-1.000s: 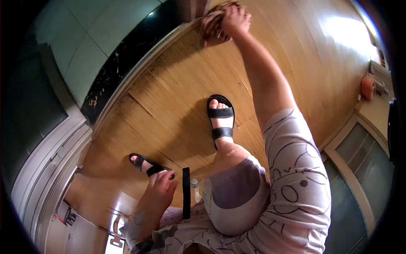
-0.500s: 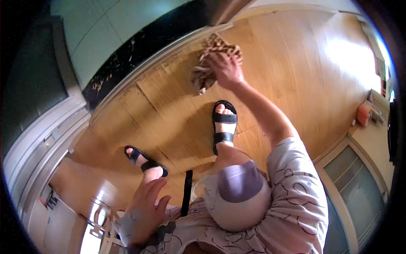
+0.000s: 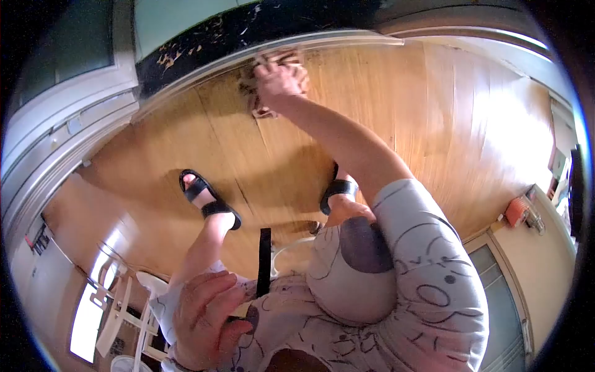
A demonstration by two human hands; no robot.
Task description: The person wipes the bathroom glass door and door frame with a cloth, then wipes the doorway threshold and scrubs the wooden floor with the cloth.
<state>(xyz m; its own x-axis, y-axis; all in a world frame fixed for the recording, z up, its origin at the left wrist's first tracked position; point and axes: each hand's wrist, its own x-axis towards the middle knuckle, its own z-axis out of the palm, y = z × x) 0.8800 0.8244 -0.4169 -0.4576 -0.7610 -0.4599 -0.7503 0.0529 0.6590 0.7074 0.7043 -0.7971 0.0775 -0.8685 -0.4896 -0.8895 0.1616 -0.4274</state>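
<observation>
My right hand (image 3: 277, 82) presses a crumpled brown-and-cream patterned cloth (image 3: 301, 73) onto the wooden floor, close beside the raised door sill (image 3: 347, 38). Its fingers lie over the cloth and are partly blurred. My left hand (image 3: 207, 310) rests on my left knee with bent fingers, the thumb apart, holding nothing. Both of my feet, in black sandals, stand on the floor; the left sandal (image 3: 207, 198) shows whole, while my right forearm partly hides the right sandal (image 3: 338, 189).
Beyond the sill runs a black, scuffed strip (image 3: 248, 28). A white door frame (image 3: 74, 124) stands at left. White chair-like furniture (image 3: 124, 310) is at lower left. An orange object (image 3: 515, 212) and a glass-paned door (image 3: 496, 297) are at right.
My right hand and the cloth have slid left along the sill. The view has turned, bringing more of the sill into sight. My left hand stays by my knee.
</observation>
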